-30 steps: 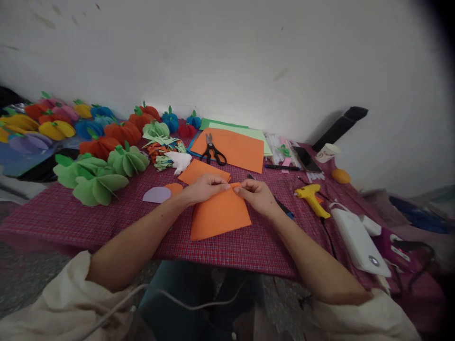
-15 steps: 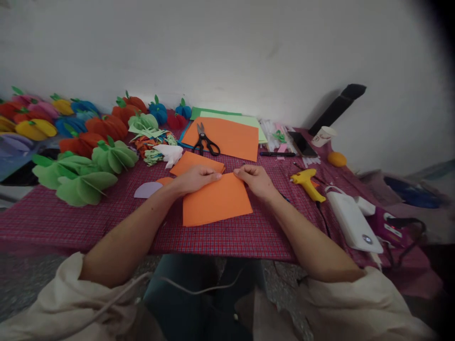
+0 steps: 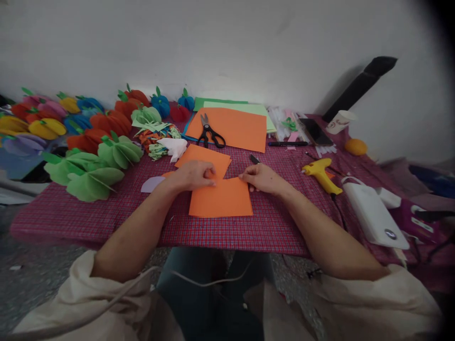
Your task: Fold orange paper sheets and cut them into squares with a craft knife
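Note:
A folded sheet of orange paper [image 3: 221, 201] lies on the checked cloth in front of me, its layers slightly offset along the near edge. With thumb and fingers, my right hand [image 3: 262, 179] pinches its upper right corner. My left hand [image 3: 194, 176] is at the upper left edge, the thumb touching the paper and the curled forefinger apart from it. Just beyond are more orange sheets [image 3: 206, 155], partly behind the left hand. A lilac paper half-circle [image 3: 152, 183] lies left of that hand. Black-handled scissors [image 3: 210, 133] rest on a larger orange sheet [image 3: 243, 125].
Paper pumpkins [image 3: 110, 123] in several colours crowd the left side, with paper scraps [image 3: 156, 139] beside them. On the right are a yellow glue gun [image 3: 322, 175], a white power bank [image 3: 373, 213], a phone [image 3: 315, 131], a paper cup [image 3: 340, 121] and a pen [image 3: 287, 143].
My left hand has loosened, its forefinger lifting from the thumb. The right hand has moved to the paper's right corner, so the hands are farther apart. The view has shifted slightly.

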`<act>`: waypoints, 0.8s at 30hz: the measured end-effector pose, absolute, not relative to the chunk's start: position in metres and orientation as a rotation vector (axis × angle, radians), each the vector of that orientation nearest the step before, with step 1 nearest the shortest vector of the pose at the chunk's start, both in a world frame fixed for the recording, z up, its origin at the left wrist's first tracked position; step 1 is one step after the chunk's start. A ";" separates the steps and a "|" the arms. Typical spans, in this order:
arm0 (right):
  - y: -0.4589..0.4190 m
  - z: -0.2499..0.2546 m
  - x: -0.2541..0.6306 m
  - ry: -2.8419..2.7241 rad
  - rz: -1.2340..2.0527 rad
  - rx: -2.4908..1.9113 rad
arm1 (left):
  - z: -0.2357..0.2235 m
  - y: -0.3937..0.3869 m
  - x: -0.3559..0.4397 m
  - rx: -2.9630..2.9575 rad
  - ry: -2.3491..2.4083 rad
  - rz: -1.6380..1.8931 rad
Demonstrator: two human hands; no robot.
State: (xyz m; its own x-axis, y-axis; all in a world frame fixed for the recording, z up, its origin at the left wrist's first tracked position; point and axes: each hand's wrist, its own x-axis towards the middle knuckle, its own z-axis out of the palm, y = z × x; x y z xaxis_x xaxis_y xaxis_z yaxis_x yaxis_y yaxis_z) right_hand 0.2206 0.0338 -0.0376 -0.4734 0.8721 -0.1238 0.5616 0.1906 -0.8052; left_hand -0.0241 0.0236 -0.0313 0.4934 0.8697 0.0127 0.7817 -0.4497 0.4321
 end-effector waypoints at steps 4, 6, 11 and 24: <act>0.033 -0.036 0.221 -2.204 1.041 -1.366 | -0.025 0.013 -0.016 2.633 1.326 0.346; 0.032 -0.034 0.220 -2.228 1.000 -1.388 | -0.025 0.007 -0.007 2.698 1.271 0.376; 0.032 -0.032 0.220 -2.281 0.959 -1.419 | -0.036 -0.005 0.018 2.784 1.140 0.222; 0.026 -0.027 0.214 -2.397 0.490 -1.587 | -0.050 -0.029 0.038 2.737 1.383 0.065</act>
